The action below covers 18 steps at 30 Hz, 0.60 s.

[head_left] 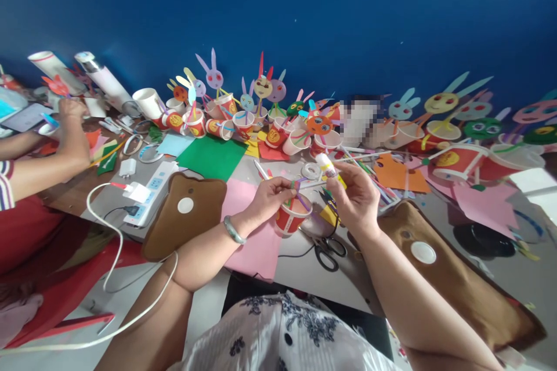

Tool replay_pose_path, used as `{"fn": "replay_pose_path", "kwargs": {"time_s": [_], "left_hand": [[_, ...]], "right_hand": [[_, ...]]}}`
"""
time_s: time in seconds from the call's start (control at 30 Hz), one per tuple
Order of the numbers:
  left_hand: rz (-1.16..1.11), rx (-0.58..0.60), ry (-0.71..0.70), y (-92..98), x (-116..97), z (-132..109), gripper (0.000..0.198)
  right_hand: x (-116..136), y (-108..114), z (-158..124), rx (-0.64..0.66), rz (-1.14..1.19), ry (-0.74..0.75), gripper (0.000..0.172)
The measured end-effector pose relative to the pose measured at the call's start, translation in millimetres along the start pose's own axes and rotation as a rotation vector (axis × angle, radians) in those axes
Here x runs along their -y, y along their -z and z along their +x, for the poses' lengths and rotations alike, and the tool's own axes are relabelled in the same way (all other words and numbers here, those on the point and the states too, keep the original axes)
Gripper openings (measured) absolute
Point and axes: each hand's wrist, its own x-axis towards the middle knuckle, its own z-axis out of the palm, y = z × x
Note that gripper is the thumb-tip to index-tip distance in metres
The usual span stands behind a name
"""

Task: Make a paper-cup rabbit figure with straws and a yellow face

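My left hand, with a bangle on the wrist, pinches a purple strip just above a red and white paper cup. The strip reaches down into the cup's mouth, and a bit of green shows at the fingertips. Closed around a small white and yellow glue tube is my right hand, level with the left and to its right. A pale stick-like piece spans the gap between both hands; which hand grips it I cannot tell. Black-handled scissors lie below the right hand.
Paper cups with rabbit faces line the blue wall. Brown cushions flank the work spot. A power strip with a white cable lies at left, near another person's arm. Pink paper and green paper lie on the table.
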Motion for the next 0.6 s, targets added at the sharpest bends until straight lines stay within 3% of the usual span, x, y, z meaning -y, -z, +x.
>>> {"fn": "replay_pose_path", "kwargs": {"time_s": [0.1, 0.33, 0.6], "left_hand": [[0.012, -0.015, 0.038, 0.5, 0, 0, 0.024], [0.094, -0.044, 0.032, 1.5, 1, 2, 0.024], [0.175, -0.068, -0.037, 2.3, 6, 2, 0.024]], "right_hand": [[3, -2, -4, -0.040, -0.033, 0.093, 0.021], [18, -4, -7, 0.043, -0.149, 0.240, 0.013], [18, -4, -6, 0.079, -0.298, 0.610, 0.022]]}}
